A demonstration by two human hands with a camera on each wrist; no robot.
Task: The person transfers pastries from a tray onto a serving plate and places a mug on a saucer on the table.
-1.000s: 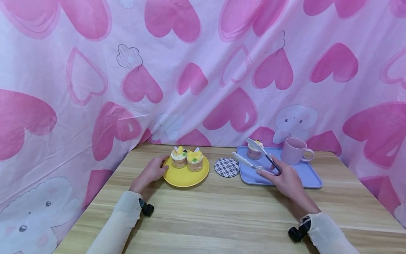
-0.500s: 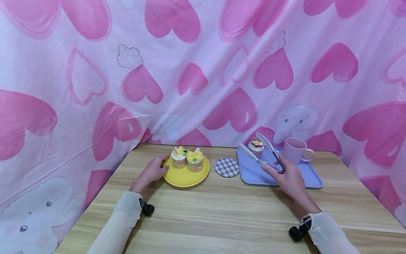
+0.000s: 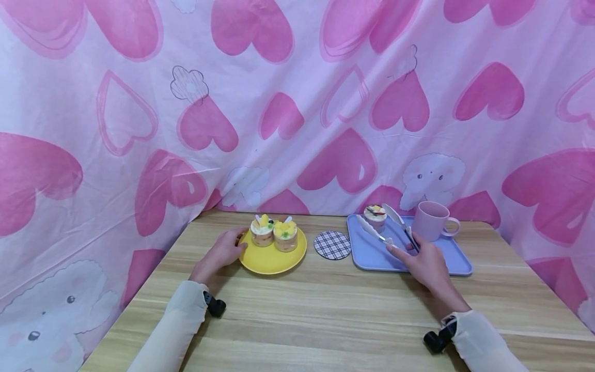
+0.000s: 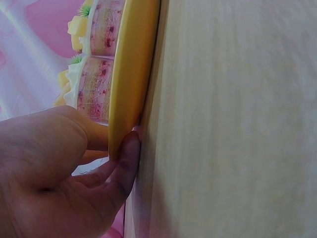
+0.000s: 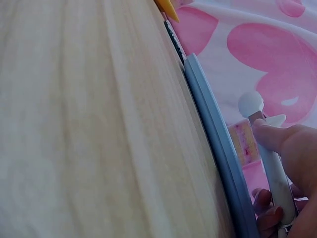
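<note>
My left hand (image 3: 228,247) pinches the left rim of a yellow plate (image 3: 265,263), thumb above and fingers beneath, as the left wrist view shows. On that plate stand two clear dessert cups (image 3: 285,239) topped with cream and yellow fruit. A pair of tongs (image 3: 371,228) with white heads is in my right hand (image 3: 426,264), its arms spread. The tong heads lie on either side of a third dessert cup (image 3: 375,219), which stands upright at the back left of a blue tray (image 3: 381,262). In the right wrist view, thumb and fingers curl round the tongs (image 5: 275,181).
A pink mug (image 3: 428,227) stands on the tray, just right of the tongs. Between plate and tray lies a round checked coaster (image 3: 332,245). The wooden table (image 3: 297,320) ends at a pink heart-patterned cloth (image 3: 279,119) behind.
The tongs have moved right and then down, from overlapping the tray's dessert cup to having their heads on either side of it. My left hand and the plate have stayed put.
</note>
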